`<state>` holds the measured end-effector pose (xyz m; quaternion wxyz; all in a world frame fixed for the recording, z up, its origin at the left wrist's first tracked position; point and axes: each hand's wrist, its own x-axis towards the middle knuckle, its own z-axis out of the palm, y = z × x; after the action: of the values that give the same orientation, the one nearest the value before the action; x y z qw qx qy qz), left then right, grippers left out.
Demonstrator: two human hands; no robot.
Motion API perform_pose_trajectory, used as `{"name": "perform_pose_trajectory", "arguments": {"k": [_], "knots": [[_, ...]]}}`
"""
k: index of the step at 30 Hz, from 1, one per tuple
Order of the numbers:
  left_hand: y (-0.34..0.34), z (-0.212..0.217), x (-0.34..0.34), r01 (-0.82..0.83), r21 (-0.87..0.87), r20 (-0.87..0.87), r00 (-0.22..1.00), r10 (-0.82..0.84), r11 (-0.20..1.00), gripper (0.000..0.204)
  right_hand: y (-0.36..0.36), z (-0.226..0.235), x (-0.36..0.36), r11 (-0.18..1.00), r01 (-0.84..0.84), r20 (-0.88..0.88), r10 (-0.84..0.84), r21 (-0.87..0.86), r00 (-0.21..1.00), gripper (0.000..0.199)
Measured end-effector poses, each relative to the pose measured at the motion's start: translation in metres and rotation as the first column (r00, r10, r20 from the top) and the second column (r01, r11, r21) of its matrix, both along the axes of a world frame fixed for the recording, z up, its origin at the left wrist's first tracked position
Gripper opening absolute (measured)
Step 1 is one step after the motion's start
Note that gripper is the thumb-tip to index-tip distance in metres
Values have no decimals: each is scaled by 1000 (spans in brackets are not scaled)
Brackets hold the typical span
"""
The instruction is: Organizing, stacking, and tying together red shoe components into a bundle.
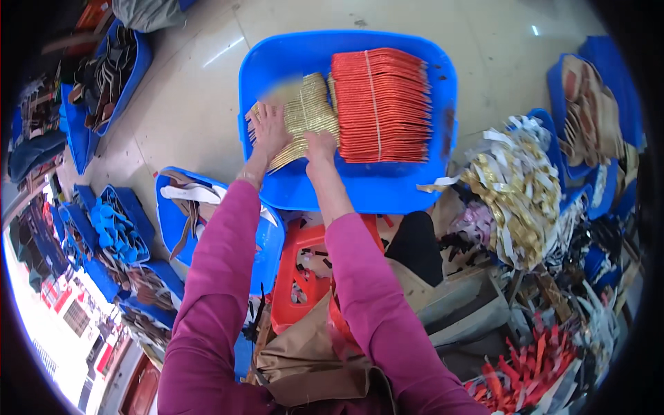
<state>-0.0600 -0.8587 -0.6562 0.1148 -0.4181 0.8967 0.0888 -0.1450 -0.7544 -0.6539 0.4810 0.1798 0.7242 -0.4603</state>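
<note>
A big blue plastic bin (318, 190) stands in front of me with two banded stacks in it. On the left lies a stack of thin glittering gold pieces (304, 111), its edges fanned a little. My left hand (272, 133) holds the gold stack at its left end, fingers stretched along it. At its near right edge my right hand (320, 147) grips the same stack; most of those fingers are hidden. Beside it sits a taller stack of shiny red pieces (394, 104), tied with a light band, touched by neither hand.
A red plastic stool (283, 290) stands just below the bin. To the left is a smaller blue bin (169, 225) with white and brown pieces. Gold and white scraps (515, 200) pile up at right, with red scraps (526, 366) nearer. More blue bins (142, 62) line the left.
</note>
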Motion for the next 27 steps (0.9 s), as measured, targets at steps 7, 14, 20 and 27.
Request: {"name": "perform_pose_trajectory", "arguments": {"k": [7,14,20,27], "knots": [[144,67,65,14,661,-356,886,297,750,67,72,245,-138,779,-16,-98,-58,-627,994,35],[206,152,105,-30,939,-213,730,650,341,44,346,447,-118,960,-226,-589,87,-166,804,31],[189,258,40,140,895,-409,639,652,424,33,535,547,33,978,208,-598,-157,17,786,28],[320,431,-84,639,691,-723,590,360,339,27,620,619,177,790,609,-681,-487,-76,547,25]]}}
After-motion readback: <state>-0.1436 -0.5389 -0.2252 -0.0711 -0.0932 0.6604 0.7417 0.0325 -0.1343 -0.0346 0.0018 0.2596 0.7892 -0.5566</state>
